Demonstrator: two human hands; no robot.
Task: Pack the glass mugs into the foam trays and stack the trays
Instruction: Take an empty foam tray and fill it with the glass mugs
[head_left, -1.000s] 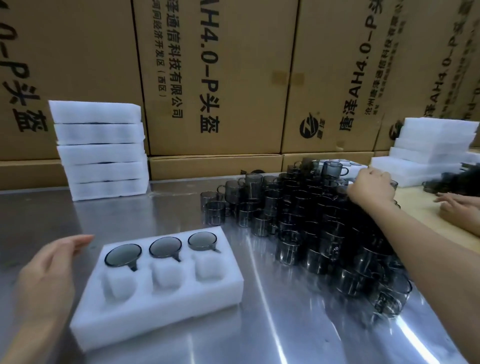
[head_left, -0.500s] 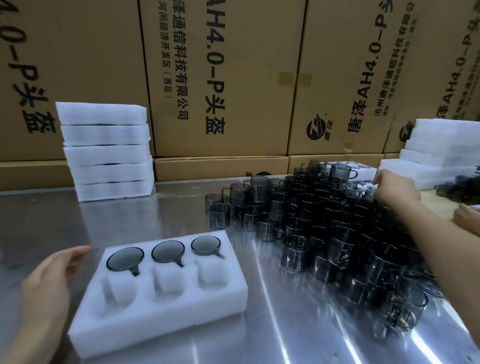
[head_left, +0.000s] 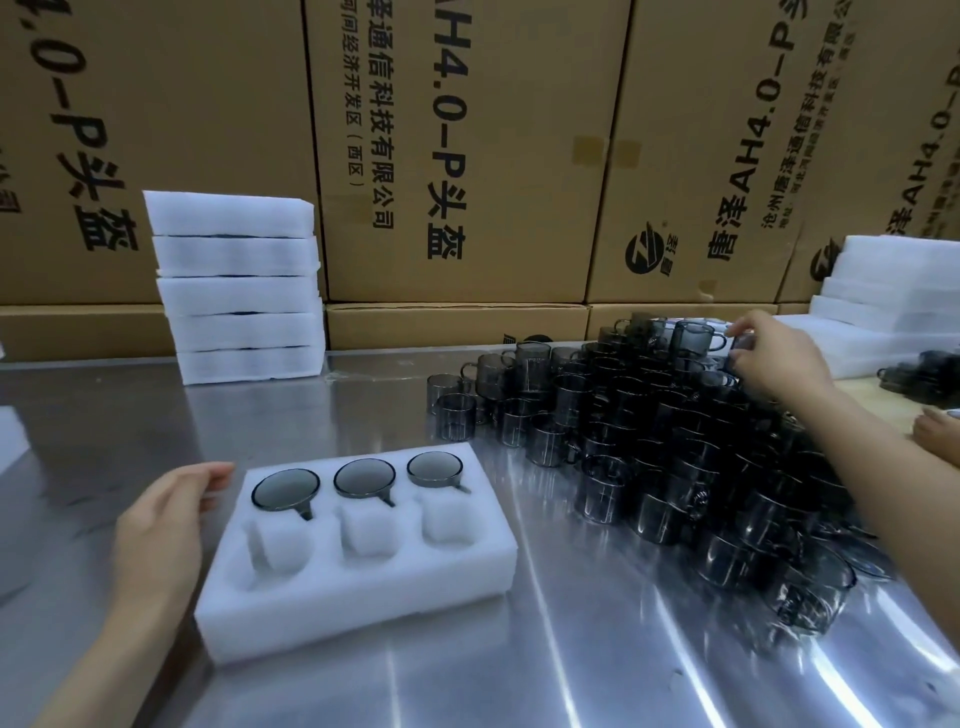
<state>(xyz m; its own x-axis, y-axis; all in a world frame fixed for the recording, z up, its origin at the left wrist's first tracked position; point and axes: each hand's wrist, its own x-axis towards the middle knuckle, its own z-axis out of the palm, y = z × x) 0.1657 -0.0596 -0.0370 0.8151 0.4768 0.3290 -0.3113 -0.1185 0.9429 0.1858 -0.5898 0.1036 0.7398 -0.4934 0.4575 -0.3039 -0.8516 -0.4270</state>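
A white foam tray (head_left: 363, 587) lies on the steel table in front of me. Three grey glass mugs (head_left: 364, 478) fill its far row; the three near pockets hold only foam plugs. My left hand (head_left: 161, 525) rests against the tray's left end, fingers relaxed. A large heap of grey glass mugs (head_left: 649, 431) covers the table to the right. My right hand (head_left: 774, 358) reaches to the far side of the heap and its fingers curl round a mug (head_left: 740, 348) there.
A stack of several foam trays (head_left: 239, 291) stands at the back left. More foam trays (head_left: 893, 296) are piled at the back right. Cardboard boxes (head_left: 467, 156) wall off the table's rear. Another person's hand (head_left: 935, 431) lies at the right edge.
My right hand has moved further back over the heap and closed on a mug. My left hand has come closer to the tray's left end.
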